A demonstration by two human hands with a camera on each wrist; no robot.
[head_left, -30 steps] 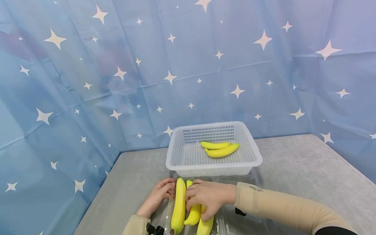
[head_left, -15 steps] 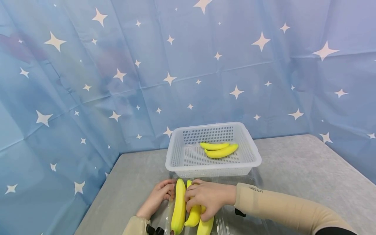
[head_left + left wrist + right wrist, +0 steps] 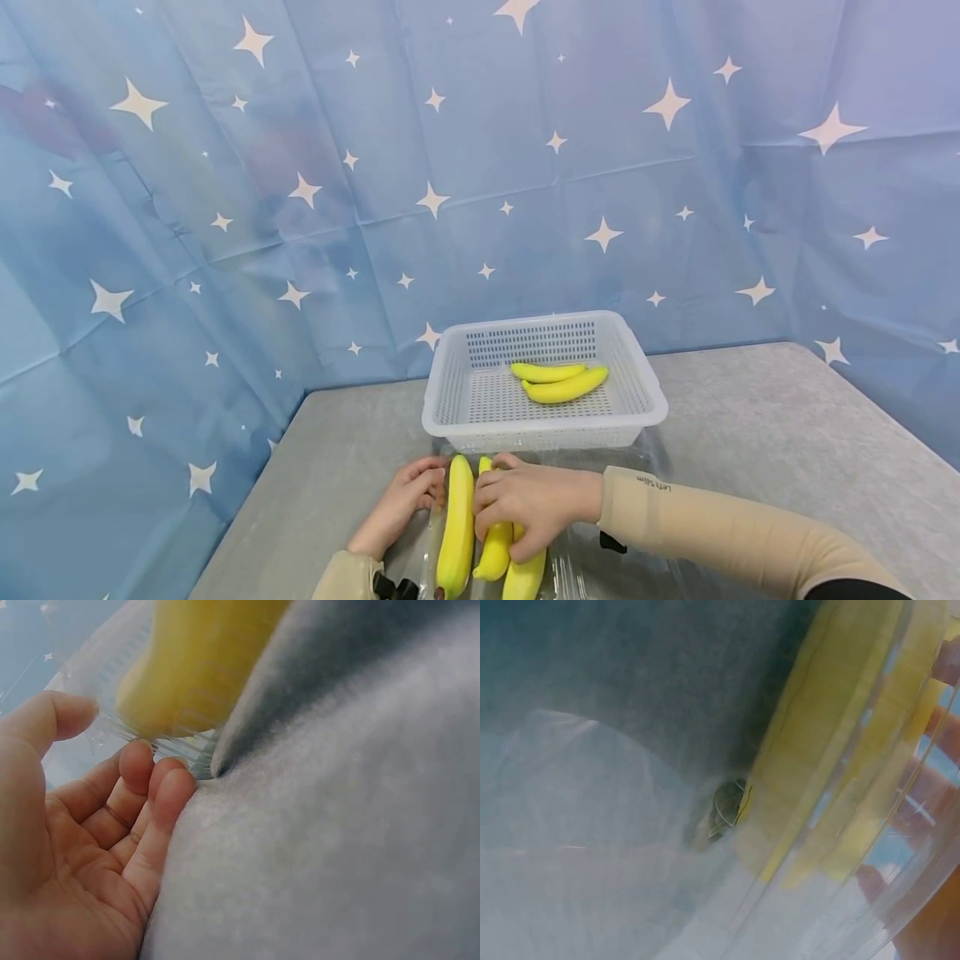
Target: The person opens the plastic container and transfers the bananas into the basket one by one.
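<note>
Three yellow bananas lie side by side in a clear plastic container point(image 3: 600, 562) at the table's near edge. My right hand point(image 3: 498, 517) reaches over them, its fingers and thumb curled round the middle banana point(image 3: 495, 557). The left banana point(image 3: 456, 525) lies free beside it, and the right banana point(image 3: 525, 577) is partly under my palm. My left hand point(image 3: 429, 487) rests at the container's left rim. In the left wrist view the fingertips point(image 3: 161, 769) touch the plastic edge with the thumb held apart. The right wrist view shows bananas point(image 3: 817, 772) blurred through the plastic.
A white perforated basket point(image 3: 540, 423) stands just behind the container with two bananas point(image 3: 562, 386) inside. The grey table point(image 3: 765, 417) stretches to the right. A blue star-printed backdrop point(image 3: 225, 208) closes in the back and left.
</note>
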